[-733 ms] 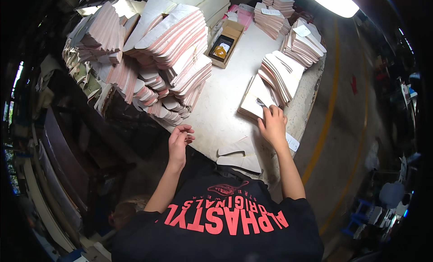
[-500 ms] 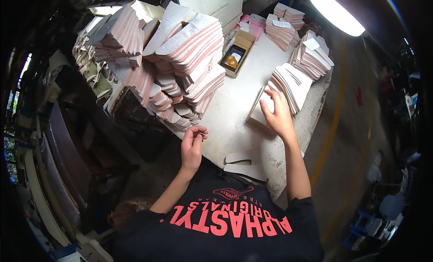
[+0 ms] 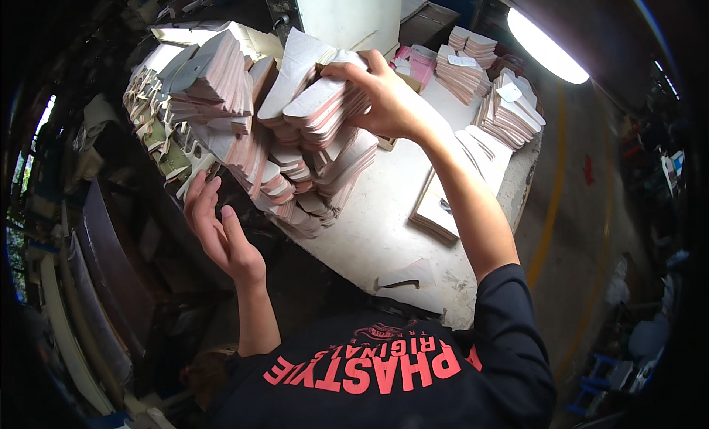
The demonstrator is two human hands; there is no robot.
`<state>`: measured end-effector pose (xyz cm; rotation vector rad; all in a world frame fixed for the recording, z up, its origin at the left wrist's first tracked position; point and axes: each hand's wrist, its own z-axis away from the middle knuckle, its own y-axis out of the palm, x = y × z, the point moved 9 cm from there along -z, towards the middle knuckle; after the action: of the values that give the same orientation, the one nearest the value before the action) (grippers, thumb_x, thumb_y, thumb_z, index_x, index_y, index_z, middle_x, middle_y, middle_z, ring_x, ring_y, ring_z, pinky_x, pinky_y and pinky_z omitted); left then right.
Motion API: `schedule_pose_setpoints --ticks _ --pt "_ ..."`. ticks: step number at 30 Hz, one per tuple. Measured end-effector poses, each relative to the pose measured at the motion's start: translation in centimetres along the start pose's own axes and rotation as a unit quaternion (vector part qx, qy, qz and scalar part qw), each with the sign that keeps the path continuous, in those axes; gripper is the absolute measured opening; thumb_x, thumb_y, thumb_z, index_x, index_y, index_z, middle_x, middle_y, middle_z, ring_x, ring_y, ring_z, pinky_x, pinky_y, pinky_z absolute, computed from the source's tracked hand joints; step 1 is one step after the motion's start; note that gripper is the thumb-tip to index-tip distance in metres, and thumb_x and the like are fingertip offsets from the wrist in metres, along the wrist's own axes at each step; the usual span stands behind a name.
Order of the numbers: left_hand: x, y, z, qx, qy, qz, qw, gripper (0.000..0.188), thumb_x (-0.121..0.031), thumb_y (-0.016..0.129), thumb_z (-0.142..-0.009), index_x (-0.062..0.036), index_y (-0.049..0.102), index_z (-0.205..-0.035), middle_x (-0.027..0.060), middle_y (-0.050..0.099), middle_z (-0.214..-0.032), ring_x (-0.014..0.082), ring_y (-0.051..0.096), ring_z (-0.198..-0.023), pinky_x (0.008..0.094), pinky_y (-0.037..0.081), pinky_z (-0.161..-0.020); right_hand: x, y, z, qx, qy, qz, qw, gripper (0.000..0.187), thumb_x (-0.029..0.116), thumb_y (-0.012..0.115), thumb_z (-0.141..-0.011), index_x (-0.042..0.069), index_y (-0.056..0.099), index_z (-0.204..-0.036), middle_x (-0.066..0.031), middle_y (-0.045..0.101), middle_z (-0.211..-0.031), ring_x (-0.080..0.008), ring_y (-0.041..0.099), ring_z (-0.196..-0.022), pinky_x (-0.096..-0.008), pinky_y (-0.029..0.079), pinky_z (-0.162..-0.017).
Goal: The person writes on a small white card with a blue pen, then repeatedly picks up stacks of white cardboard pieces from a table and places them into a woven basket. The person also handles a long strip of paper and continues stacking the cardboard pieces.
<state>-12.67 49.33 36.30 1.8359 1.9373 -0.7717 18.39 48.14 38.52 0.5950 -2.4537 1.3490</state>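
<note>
Tall piles of U-shaped cut pieces (image 3: 286, 78), white on top and pink at the edges, stand at the table's left. My right hand (image 3: 380, 96) reaches over to them and grips one leg of an upper stack (image 3: 317, 113), its thumb and fingers spanning the top and right side; some fingertips are hidden. Off the table's left edge my left hand (image 3: 225, 233) is raised open with nothing in it, fingers stretched, near the lower side of the piles. Close to my shirt a loose V-shaped cut piece (image 3: 415, 296) lies on the table's near end.
More bundles of pieces (image 3: 506, 115) line the right side of the white table (image 3: 354, 229). A flat block of stacked sheets (image 3: 436, 215) lies by my right forearm, a small dark object on it. A bright lamp (image 3: 545, 48) hangs at upper right. Pink packaging (image 3: 417, 63) sits at the back.
My right hand has moved left from the right-hand stack to the tall piles and gripped a stack there. My left hand has shifted left and its curled fingers have opened out.
</note>
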Motion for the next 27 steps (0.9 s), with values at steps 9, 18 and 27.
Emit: schedule_pose_setpoints --ticks 9,18,27 --pt "0.3 2.1 1.1 0.049 -0.033 -0.008 0.998 0.043 -0.001 0.049 -0.100 0.0066 0.058 -0.142 0.0215 0.048 -0.153 0.0332 0.045 -0.144 0.0472 0.036 -0.121 -0.7 -3.1 7.7 -0.219 -0.040 0.027 0.974 0.067 0.016 0.096 -0.063 0.023 0.067 -0.124 -0.0258 0.052 -0.134 -0.0486 0.044 -0.137 -0.0535 0.055 -0.103" --pt "-3.4 13.1 12.4 0.190 -0.165 0.339 0.906 0.083 -0.023 0.065 -0.100 -0.0046 0.014 -0.163 0.0270 0.037 -0.159 0.0395 0.044 -0.142 0.0527 0.034 -0.120 0.5 -7.9 22.8 -0.376 0.039 0.126 0.917 0.071 0.020 0.100 -0.063 0.017 0.065 -0.125 -0.0153 0.063 -0.121 -0.0397 0.047 -0.124 -0.0500 0.047 -0.099" --pt "-1.5 26.0 21.3 0.212 -0.432 0.608 0.631 0.068 -0.054 0.056 -0.102 -0.0088 0.049 -0.154 0.0136 0.056 -0.148 0.0333 0.057 -0.135 0.0480 0.044 -0.116 5.5 -2.0 32.5 -0.191 0.287 0.106 0.933 0.060 0.013 0.089 -0.075 0.015 0.071 -0.132 -0.0137 0.053 -0.116 -0.0334 0.058 -0.104 -0.0403 0.058 -0.082"
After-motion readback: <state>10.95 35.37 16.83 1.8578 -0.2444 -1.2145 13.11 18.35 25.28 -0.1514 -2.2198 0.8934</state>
